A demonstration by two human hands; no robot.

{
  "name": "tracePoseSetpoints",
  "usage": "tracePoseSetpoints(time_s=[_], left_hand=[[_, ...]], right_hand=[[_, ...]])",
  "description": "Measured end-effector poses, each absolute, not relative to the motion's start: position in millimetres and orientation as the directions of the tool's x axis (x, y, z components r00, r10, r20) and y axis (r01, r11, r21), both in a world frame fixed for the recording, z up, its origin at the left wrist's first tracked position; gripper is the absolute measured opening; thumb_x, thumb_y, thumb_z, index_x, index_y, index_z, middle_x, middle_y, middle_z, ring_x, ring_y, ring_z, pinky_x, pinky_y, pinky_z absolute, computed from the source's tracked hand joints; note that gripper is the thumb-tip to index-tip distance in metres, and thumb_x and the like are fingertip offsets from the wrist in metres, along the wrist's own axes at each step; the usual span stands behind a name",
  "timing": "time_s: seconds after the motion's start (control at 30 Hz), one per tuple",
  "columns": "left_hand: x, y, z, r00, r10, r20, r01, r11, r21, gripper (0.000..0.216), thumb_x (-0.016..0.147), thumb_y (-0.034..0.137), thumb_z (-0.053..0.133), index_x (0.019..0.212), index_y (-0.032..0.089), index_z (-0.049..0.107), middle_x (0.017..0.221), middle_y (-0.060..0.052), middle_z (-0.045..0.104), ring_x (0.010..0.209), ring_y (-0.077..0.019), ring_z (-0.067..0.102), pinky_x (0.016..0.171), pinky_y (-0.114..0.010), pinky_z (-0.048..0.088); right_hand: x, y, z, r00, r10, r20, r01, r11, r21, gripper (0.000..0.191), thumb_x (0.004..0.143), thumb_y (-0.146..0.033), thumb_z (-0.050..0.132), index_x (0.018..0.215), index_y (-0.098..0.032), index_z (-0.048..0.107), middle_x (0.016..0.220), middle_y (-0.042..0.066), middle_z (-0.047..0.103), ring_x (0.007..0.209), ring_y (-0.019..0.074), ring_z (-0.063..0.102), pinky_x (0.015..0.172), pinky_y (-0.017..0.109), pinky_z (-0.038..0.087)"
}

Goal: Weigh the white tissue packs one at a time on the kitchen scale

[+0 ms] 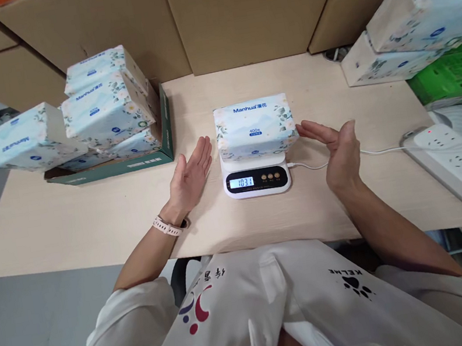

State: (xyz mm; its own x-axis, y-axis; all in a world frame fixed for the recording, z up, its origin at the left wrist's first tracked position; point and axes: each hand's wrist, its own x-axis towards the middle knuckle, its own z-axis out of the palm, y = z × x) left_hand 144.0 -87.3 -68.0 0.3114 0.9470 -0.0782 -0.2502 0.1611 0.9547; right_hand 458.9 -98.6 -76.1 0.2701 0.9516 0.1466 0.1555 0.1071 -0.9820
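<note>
A pack of tissues, pale blue with a floral print, lies on a white digital kitchen scale. The scale's lit display appears to read 103.1. To the left of the pack, my left hand is open with fingers stretched out, a small gap from the pack. My right hand is open on the other side; its fingertips come right up to the pack's right edge, and I cannot tell whether they touch. Neither hand grips anything.
At the left, a green cardboard tray bears several tissue packs. More tissue packs are stacked at the right by a green package. A white power strip and cable lie at right. Cardboard boxes line the back.
</note>
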Motion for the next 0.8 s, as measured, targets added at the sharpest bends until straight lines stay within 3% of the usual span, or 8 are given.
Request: tracePoseSetpoints(time_s=[0.3, 0.6, 0.8], left_hand=[[142.3, -86.1, -71.7, 0.333, 0.941, -0.054, -0.262, 0.148, 0.954, 0.090, 0.096, 0.086, 0.040, 0.166, 0.028, 0.043, 0.183, -0.001, 0.020, 0.173, -0.0210, 0.012, 0.143, -0.042, 0.011], [142.6, -84.2, -69.5, 0.280, 0.959, -0.053, -0.249, 0.126, 0.960, 0.092, 0.094, 0.086, 0.043, 0.164, 0.027, 0.046, 0.183, -0.003, 0.023, 0.173, -0.0245, 0.014, 0.142, -0.043, 0.011], [144.0, -84.8, -73.8, 0.295, 0.953, -0.062, -0.267, 0.144, 0.953, 0.090, 0.096, 0.084, 0.043, 0.166, 0.028, 0.043, 0.183, -0.001, 0.019, 0.173, -0.0214, 0.013, 0.143, -0.042, 0.009]], right_hand=[[458.7, -97.0, -79.7, 0.279, 0.945, 0.168, 0.153, 0.129, -0.980, 0.076, 0.105, -0.077, 0.026, 0.116, -0.031, 0.085, 0.117, 0.001, 0.085, 0.133, 0.0298, 0.072, 0.132, 0.063, 0.036], [459.4, -95.5, -83.7, 0.276, 0.944, 0.181, 0.190, 0.131, -0.973, 0.078, 0.103, -0.080, 0.022, 0.114, -0.036, 0.085, 0.120, 0.002, 0.084, 0.139, 0.0320, 0.068, 0.134, 0.064, 0.033], [458.4, -97.9, -77.9, 0.259, 0.953, 0.161, 0.188, 0.113, -0.976, 0.082, 0.105, -0.077, 0.024, 0.120, -0.024, 0.084, 0.125, 0.008, 0.083, 0.136, 0.0318, 0.070, 0.133, 0.062, 0.034]])
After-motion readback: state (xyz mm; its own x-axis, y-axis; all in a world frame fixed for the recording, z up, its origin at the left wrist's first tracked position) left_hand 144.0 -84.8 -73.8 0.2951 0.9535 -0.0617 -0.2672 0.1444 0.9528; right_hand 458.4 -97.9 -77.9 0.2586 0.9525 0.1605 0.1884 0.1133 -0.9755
